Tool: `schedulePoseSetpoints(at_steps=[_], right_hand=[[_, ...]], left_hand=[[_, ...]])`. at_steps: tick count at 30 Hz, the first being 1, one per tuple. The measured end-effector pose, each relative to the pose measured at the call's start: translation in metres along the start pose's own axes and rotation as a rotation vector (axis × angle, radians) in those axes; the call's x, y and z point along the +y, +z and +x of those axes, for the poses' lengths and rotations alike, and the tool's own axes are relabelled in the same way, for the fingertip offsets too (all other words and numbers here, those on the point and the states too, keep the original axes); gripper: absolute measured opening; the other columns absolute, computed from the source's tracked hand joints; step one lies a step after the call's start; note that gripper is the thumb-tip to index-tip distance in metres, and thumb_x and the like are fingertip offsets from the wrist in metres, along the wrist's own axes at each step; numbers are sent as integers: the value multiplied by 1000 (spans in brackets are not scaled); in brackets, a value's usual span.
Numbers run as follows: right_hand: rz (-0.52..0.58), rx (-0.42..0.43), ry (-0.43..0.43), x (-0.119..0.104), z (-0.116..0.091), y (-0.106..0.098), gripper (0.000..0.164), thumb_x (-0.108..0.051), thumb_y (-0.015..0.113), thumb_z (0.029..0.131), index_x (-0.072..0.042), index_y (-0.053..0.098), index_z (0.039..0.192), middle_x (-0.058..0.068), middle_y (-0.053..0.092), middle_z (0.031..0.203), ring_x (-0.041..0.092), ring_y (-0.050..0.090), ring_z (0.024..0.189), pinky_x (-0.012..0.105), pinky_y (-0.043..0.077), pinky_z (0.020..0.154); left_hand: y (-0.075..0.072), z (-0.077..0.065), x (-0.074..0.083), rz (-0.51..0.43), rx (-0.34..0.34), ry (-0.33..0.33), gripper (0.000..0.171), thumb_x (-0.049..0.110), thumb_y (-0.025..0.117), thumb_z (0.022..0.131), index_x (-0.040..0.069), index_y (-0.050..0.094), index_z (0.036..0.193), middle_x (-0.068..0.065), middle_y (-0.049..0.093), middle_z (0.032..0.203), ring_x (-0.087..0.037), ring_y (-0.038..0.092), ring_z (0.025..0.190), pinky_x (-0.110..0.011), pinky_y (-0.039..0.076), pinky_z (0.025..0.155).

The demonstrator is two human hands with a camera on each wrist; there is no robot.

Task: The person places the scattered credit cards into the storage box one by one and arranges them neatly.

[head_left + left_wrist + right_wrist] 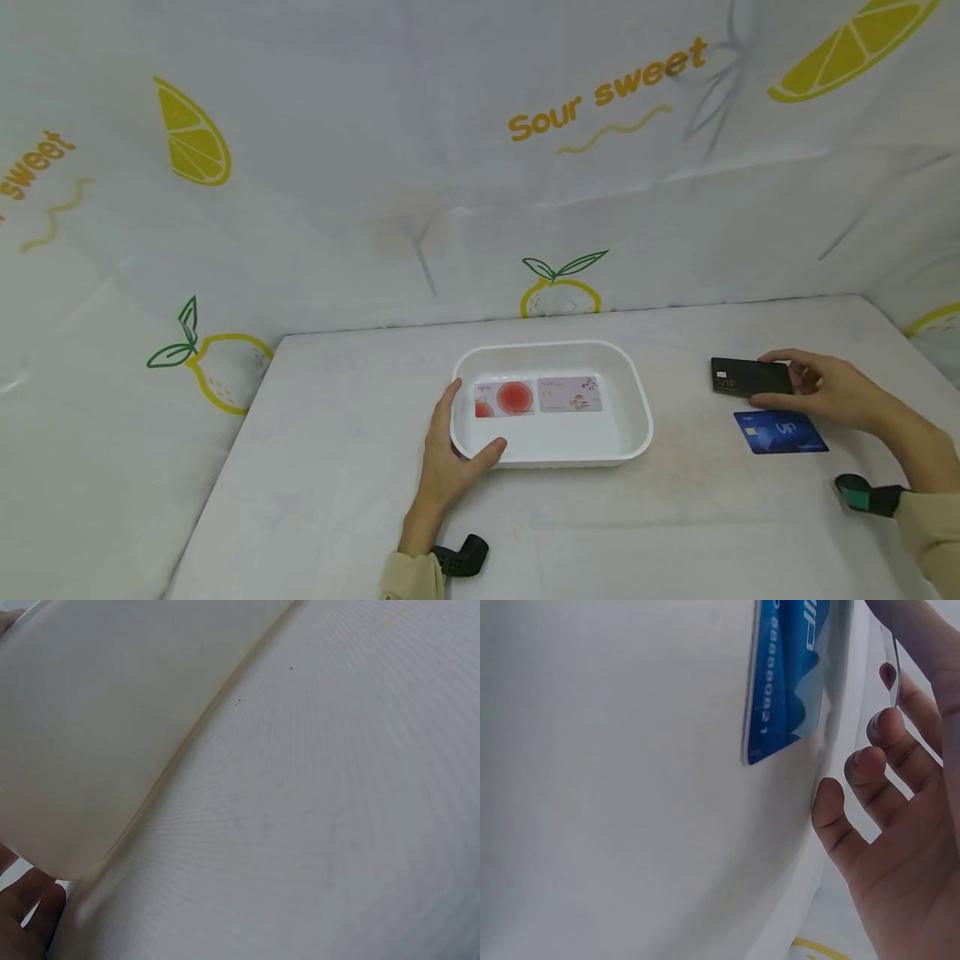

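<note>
My left hand (444, 467) grips a white plastic tray (566, 438) at its near left corner, thumb over the near rim and fingers along the left side. Inside the tray lie a red-and-white card (504, 399) and a pale pink card (570, 394), side by side. On the right, my right hand (843, 392) pinches a black VIP card (741, 377) by its right end between thumb and fingers. Just in front of it a blue VIP card (782, 432) lies flat on the table. In the right wrist view the held card shows only as a thin edge (894, 671).
A white cloth covers the table (345, 467). Behind it hangs a white backdrop (337, 208) printed with lemons and lettering. Black wrist devices sit at the left cuff (463, 557) and the right cuff (862, 495).
</note>
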State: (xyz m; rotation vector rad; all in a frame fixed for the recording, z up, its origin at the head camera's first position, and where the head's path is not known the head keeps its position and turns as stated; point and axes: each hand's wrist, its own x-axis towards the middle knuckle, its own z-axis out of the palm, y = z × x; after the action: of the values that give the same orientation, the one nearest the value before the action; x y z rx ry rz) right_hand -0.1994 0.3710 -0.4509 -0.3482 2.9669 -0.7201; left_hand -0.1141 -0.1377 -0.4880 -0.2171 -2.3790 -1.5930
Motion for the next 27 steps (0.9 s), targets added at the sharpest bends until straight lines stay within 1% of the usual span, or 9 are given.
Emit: schedulePoseSetpoints(at_steps=[9, 13, 16, 22, 27], right_hand=[[19, 74, -10, -4, -8, 5, 62, -30, 88, 79, -3, 60, 127, 0, 47, 83, 1, 38, 70, 24, 28, 59], [47, 115, -46, -5, -11, 8, 61, -26, 89, 78, -3, 60, 126, 0, 47, 80, 1, 38, 69, 24, 28, 58], [64, 138, -69, -6, -13, 8, 59, -23, 89, 77, -3, 61, 126, -1, 46, 79, 1, 37, 68, 25, 28, 57], [83, 148, -75, -10, -18, 9, 57, -20, 88, 78, -3, 62, 126, -5, 42, 76, 2, 35, 66, 25, 26, 56], [88, 133, -108, -12, -20, 10, 56, -17, 87, 79, -3, 61, 127, -6, 40, 78, 2, 34, 66, 26, 25, 56]], left_hand=[[1, 0, 1, -12, 2, 6, 96, 35, 81, 77, 7, 36, 157, -18, 51, 152, -30, 56, 130, -52, 48, 105], [1, 1, 1, -5, 4, 10, 97, 36, 82, 77, 7, 36, 157, -18, 50, 153, -31, 55, 133, -55, 47, 107], [1, 1, 1, 0, 6, 9, 97, 36, 81, 77, 6, 36, 157, -17, 49, 153, -31, 54, 133, -55, 47, 107], [1, 0, 1, 0, 4, -5, 96, 36, 81, 77, 7, 36, 157, -16, 49, 154, -30, 55, 132, -53, 48, 106], [1, 0, 2, 1, 4, -9, 96, 36, 81, 77, 7, 36, 157, -15, 50, 153, -30, 55, 132, -52, 49, 105]])
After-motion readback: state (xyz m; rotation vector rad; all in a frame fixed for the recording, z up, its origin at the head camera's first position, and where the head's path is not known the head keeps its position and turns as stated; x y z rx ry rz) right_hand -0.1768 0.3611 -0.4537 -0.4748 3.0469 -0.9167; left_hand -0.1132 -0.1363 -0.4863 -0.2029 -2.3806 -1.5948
